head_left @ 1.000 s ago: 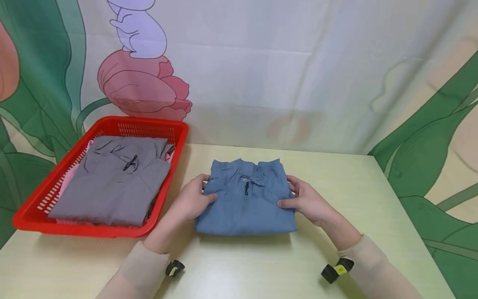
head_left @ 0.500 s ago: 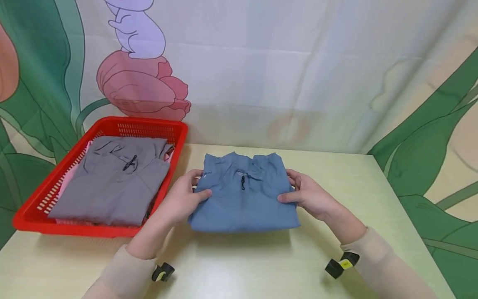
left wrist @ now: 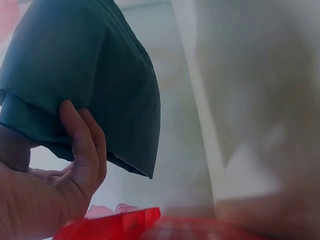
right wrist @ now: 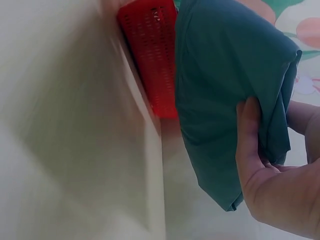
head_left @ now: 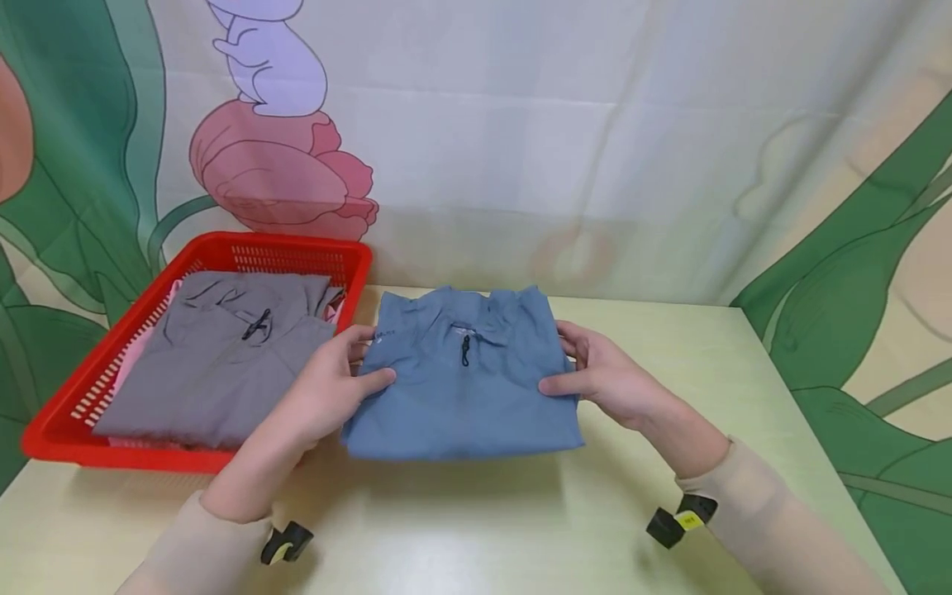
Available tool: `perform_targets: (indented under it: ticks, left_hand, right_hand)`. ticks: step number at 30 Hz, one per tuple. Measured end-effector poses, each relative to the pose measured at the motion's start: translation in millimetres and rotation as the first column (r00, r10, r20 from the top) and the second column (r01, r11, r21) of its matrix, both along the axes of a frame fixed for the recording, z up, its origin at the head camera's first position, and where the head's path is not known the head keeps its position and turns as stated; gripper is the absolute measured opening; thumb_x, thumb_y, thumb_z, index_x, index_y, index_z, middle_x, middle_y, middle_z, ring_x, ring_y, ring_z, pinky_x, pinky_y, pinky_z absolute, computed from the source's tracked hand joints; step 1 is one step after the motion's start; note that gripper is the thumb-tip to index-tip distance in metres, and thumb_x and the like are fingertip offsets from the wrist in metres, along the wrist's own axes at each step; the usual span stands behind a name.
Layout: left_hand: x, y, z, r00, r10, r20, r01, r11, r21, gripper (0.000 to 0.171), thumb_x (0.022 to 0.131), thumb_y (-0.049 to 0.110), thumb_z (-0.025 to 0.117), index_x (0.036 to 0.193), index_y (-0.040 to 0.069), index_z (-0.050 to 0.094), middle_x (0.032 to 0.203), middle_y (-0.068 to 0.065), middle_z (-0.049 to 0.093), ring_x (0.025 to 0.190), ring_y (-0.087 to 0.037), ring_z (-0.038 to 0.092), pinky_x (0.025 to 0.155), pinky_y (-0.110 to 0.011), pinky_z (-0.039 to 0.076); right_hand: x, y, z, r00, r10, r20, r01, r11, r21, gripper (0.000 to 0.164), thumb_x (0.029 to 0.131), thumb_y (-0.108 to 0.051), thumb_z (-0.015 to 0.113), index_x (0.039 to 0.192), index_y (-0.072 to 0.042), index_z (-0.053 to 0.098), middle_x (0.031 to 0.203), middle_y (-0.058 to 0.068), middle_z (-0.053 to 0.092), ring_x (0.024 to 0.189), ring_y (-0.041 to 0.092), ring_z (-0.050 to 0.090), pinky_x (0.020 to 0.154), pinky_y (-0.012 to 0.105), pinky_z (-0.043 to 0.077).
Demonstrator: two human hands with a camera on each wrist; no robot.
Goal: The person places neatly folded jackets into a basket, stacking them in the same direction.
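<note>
Head view shows the folded blue shirt (head_left: 464,376) sitting dead centre of the pale green table (head_left: 744,388), lifted clear of the top and held flat between two hands. The left hand (head_left: 327,397) grips its edge at nine o'clock, thumb on top and fingers curled underneath; the left wrist view confirms it, fingers (left wrist: 82,145) wrapped under the stacked layers. The right hand (head_left: 606,380) pinches the opposite edge at three o'clock, thumb over, fingers tucked below, and the right wrist view shows those fingers (right wrist: 250,135) clamped on the fold.

This looks like a light, soft, floppy bundle, nothing fragile about it. The near edge droops a little, so I judge the side edges are the sensible hold, with fingers under all the layers so the fold stays together. One hand alone would likely let it spill open.

At nine o'clock of the shirt sits the red basket (head_left: 223,248), just beside the left hand, with a folded grey shirt (head_left: 216,355) lying in it over something pink (head_left: 145,347). At twelve o'clock hangs a cartoon backdrop (head_left: 521,140).
</note>
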State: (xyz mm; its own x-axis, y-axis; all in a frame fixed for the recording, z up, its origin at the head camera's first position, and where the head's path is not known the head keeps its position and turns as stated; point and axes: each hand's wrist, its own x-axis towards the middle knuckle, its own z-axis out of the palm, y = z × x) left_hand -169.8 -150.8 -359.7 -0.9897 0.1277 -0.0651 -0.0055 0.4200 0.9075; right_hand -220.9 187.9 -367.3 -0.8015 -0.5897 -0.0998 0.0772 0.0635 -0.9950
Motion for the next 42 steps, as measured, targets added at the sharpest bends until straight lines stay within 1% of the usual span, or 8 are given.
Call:
perform_targets:
  ticks: [9, 14, 19, 22, 24, 31, 36, 42]
  left_hand:
    - [4.3, -22, 15.1, 0.999, 0.018, -0.026, -0.02, 0.999, -0.042, 0.068, 0.099, 0.011, 0.068, 0.156, -0.002, 0.032, 0.142, -0.027, 0.046, 0.126, -0.043, 0.047, 0.104, -0.057, 0.046]
    - [6.3, -35, 17.7, 1.0, 0.014, -0.019, -0.015, 0.999, -0.044, 0.072, 0.099, 0.011, 0.068, 0.158, -0.003, 0.028, 0.142, -0.027, 0.047, 0.125, -0.043, 0.051, 0.102, -0.054, 0.049]
    - [7.2, -49, 20.1, 1.0, 0.01, -0.029, -0.012, 0.998, -0.055, 0.073, 0.1, 0.013, 0.067, 0.158, -0.003, 0.027, 0.14, -0.027, 0.048, 0.121, -0.041, 0.053, 0.091, -0.039, 0.057]
    - [6.7, -58, 20.6, 1.0, 0.012, -0.026, -0.013, 0.999, -0.037, 0.072, 0.101, 0.013, 0.067, 0.158, -0.003, 0.027, 0.139, -0.026, 0.05, 0.119, -0.039, 0.054, 0.085, -0.029, 0.057]
    - [5.7, -64, 20.0, 1.0, 0.013, -0.018, -0.013, 1.0, -0.011, 0.071, 0.101, 0.013, 0.066, 0.158, -0.002, 0.027, 0.139, -0.026, 0.05, 0.118, -0.038, 0.055, 0.082, -0.026, 0.058]
    - [4.4, -80, 17.1, 0.999, 0.033, 0.015, -0.033, 0.998, 0.054, 0.074, 0.102, 0.018, 0.066, 0.16, 0.0, 0.024, 0.141, -0.022, 0.048, 0.114, -0.029, 0.055, 0.081, -0.026, 0.058]
    - [4.7, -90, 18.0, 0.999, 0.041, 0.005, -0.041, 0.996, 0.083, 0.07, 0.103, 0.019, 0.065, 0.159, 0.001, 0.027, 0.139, -0.019, 0.051, 0.103, -0.014, 0.063, 0.08, -0.03, 0.06]
    - [4.5, -100, 20.2, 0.998, 0.059, -0.005, -0.059, 0.997, 0.056, 0.069, 0.103, 0.025, 0.065, 0.158, 0.003, 0.031, 0.14, -0.019, 0.052, 0.098, -0.009, 0.066, 0.079, -0.031, 0.06]
  right_hand:
    - [-0.8, -20, 20.3, 0.999, 0.023, -0.035, -0.023, 1.0, 0.015, 0.087, 0.087, 0.012, 0.07, 0.16, -0.004, 0.027, 0.152, 0.016, 0.047, 0.124, 0.033, 0.06, 0.091, 0.047, 0.057]
    - [-0.5, -30, 27.0, 0.998, 0.049, -0.025, -0.049, 0.999, 0.008, 0.084, 0.087, 0.013, 0.069, 0.159, -0.006, 0.03, 0.151, 0.016, 0.05, 0.122, 0.034, 0.061, 0.088, 0.048, 0.058]
    - [-2.0, -43, 31.1, 0.998, 0.059, -0.035, -0.058, 0.998, 0.019, 0.084, 0.087, 0.012, 0.069, 0.159, -0.007, 0.031, 0.149, 0.014, 0.052, 0.121, 0.033, 0.062, 0.087, 0.047, 0.059]
    - [-4.1, -52, 34.0, 0.997, 0.062, -0.043, -0.062, 0.998, 0.01, 0.084, 0.087, 0.013, 0.068, 0.159, -0.008, 0.032, 0.148, 0.013, 0.053, 0.121, 0.033, 0.062, 0.087, 0.047, 0.059]
    - [-5.8, -58, 35.1, 0.997, 0.061, -0.041, -0.061, 0.998, -0.003, 0.084, 0.086, 0.015, 0.068, 0.159, -0.008, 0.032, 0.148, 0.012, 0.052, 0.122, 0.033, 0.062, 0.088, 0.047, 0.058]
    - [-9.2, -74, 36.2, 0.998, 0.054, -0.043, -0.055, 0.998, -0.034, 0.084, 0.087, 0.017, 0.066, 0.159, -0.008, 0.032, 0.149, 0.012, 0.052, 0.125, 0.033, 0.06, 0.09, 0.046, 0.058]
    - [-10.5, -84, 34.8, 0.997, 0.057, -0.06, -0.06, 0.998, -0.036, 0.08, 0.087, 0.017, 0.066, 0.157, -0.009, 0.035, 0.145, 0.012, 0.055, 0.122, 0.032, 0.062, 0.088, 0.046, 0.058]
    - [-10.8, -96, 31.3, 0.997, 0.052, -0.05, -0.054, 0.998, -0.039, 0.081, 0.087, 0.017, 0.066, 0.157, -0.008, 0.035, 0.145, 0.013, 0.055, 0.121, 0.032, 0.062, 0.088, 0.045, 0.058]
